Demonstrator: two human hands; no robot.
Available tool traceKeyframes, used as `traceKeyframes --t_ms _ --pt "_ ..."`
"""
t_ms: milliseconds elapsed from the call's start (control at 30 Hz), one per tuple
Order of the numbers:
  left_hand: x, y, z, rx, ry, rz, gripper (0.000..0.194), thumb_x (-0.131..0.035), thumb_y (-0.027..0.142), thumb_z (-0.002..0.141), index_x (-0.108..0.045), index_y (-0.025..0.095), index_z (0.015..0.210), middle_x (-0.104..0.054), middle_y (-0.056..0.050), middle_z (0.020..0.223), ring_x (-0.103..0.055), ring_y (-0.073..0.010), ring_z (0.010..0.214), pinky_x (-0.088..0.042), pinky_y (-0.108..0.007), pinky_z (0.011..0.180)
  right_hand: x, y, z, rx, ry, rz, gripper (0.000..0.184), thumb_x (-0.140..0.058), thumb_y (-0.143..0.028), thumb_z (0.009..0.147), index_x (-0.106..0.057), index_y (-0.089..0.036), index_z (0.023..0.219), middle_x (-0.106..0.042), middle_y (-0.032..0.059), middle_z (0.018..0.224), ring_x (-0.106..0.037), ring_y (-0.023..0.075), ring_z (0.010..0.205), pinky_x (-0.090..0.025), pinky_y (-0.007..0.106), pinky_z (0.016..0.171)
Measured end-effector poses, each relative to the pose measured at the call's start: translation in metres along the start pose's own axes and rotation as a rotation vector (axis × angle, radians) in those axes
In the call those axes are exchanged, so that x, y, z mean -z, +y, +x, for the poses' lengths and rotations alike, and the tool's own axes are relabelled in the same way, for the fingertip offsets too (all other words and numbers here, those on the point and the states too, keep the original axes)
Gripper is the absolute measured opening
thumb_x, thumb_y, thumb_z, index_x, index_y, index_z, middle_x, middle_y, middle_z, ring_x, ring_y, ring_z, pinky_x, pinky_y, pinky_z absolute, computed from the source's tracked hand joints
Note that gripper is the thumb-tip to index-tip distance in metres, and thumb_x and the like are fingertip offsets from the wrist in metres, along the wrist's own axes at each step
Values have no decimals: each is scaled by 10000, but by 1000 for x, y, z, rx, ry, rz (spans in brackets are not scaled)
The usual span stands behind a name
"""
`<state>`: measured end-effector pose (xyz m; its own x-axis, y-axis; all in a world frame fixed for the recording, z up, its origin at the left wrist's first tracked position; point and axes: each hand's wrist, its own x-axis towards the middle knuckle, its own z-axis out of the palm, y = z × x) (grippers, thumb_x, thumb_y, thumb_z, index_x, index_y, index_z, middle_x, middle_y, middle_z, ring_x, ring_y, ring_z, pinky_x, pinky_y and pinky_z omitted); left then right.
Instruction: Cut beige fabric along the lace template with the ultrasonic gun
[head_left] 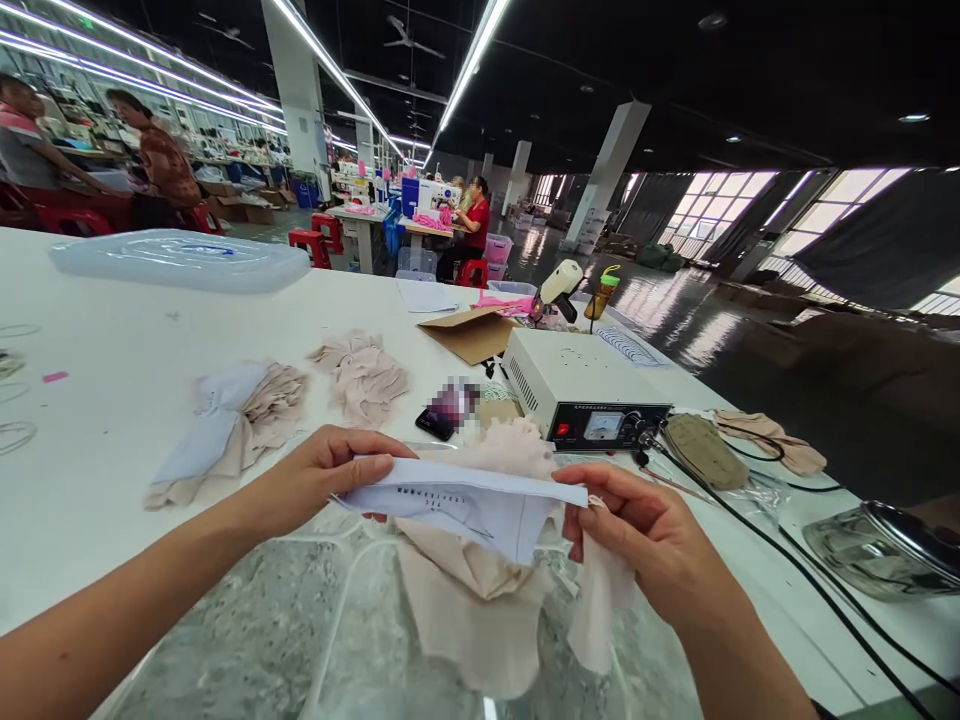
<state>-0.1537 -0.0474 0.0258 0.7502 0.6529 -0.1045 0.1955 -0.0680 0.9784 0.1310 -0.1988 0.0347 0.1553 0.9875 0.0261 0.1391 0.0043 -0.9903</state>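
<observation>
A white paper pattern sheet (pixel 465 505) with printed marks is stretched between my two hands, above the table's clear plastic cover. My left hand (pixel 337 470) pinches its left end between thumb and fingers. At the other end, my right hand (pixel 630 520) is closed on the sheet's corner, and a strip of beige fabric (pixel 600 600) hangs from the same fingers. Below the sheet lie beige fabric pieces (pixel 472 620), partly covered by it. To the left sits a bundle of beige fabric (pixel 277 400) wrapped in white paper (pixel 225 410), near a loose beige pile (pixel 364 375).
A metal control box (pixel 592 385) with cables stands at the right, behind a phone (pixel 448 408). A glass jar (pixel 885 550) is at the right edge. Cardboard (pixel 472 335) and a plastic lid (pixel 180 260) lie farther back. Several people sit beyond the table.
</observation>
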Motion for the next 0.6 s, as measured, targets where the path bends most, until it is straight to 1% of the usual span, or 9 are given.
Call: traceKeyframes --t_ms 100,200,267,333,367,400,500,567,600 --pt "0 -16 -6 47 -86 -72 415 -656 540 796 -730 192 1009 -708 -49 855 -645 -182 700 -544 -250 609 -7 14 -10 -143 -117 100 451 -707 -506 750 -642 -193 1067 -672 29 702 -591 132 531 -479 245 519" --pt "3 -40 -17 115 -208 -97 341 -633 507 841 -733 215 985 -695 -24 816 -625 -153 679 -503 -199 580 -18 34 -26 -318 -335 199 469 -647 -557 790 -619 -223 1119 -701 36 770 -615 135 547 -468 234 507" --pt "4 -54 -27 168 -318 -51 341 -615 499 858 -732 201 975 -688 -26 793 -606 -144 654 -462 -178 547 -22 46 -37 -337 -495 132 447 -568 -571 843 -652 -225 1113 -718 56 823 -650 157 630 -496 252 565" --pt "4 -62 -37 190 -421 76 342 -585 476 880 -733 182 975 -692 -40 799 -599 -150 647 -438 -183 538 -20 58 -44 -297 -558 -13 425 -521 -547 878 -685 -223 1097 -726 72 873 -673 181 729 -526 285 661" --pt "3 -63 -41 180 -452 167 324 -568 446 893 -738 180 971 -695 -46 810 -602 -156 657 -434 -188 543 -16 64 -46 -272 -533 -85 410 -511 -522 888 -689 -223 1105 -726 75 888 -678 189 756 -534 301 693" --pt "1 -63 -44 151 -467 269 293 -552 401 906 -744 186 958 -696 -47 818 -606 -160 670 -432 -191 554 -12 70 -45 -240 -464 -159 389 -513 -487 892 -683 -226 1125 -725 74 901 -680 190 763 -541 313 713" --pt "-6 -58 -45 19 -421 574 250 -511 239 909 -755 217 863 -677 -28 839 -609 -139 678 -421 -185 570 1 92 -40 -40 -166 -488 357 -529 -309 869 -639 -252 1204 -704 85 1031 -684 196 808 -558 339 743" --pt "-13 -58 -40 -72 -346 738 252 -499 167 893 -743 230 878 -659 -22 889 -614 -125 674 -431 -189 585 4 107 -38 164 -69 -767 484 -498 -157 819 -586 -292 1275 -640 93 1212 -678 209 935 -565 349 770" --pt "-18 -61 -36 -135 -301 809 243 -514 154 881 -731 240 946 -657 -28 946 -630 -134 712 -452 -199 619 4 114 -38 246 -78 -872 575 -473 -100 790 -544 -314 1319 -595 90 1292 -671 210 984 -569 345 768"
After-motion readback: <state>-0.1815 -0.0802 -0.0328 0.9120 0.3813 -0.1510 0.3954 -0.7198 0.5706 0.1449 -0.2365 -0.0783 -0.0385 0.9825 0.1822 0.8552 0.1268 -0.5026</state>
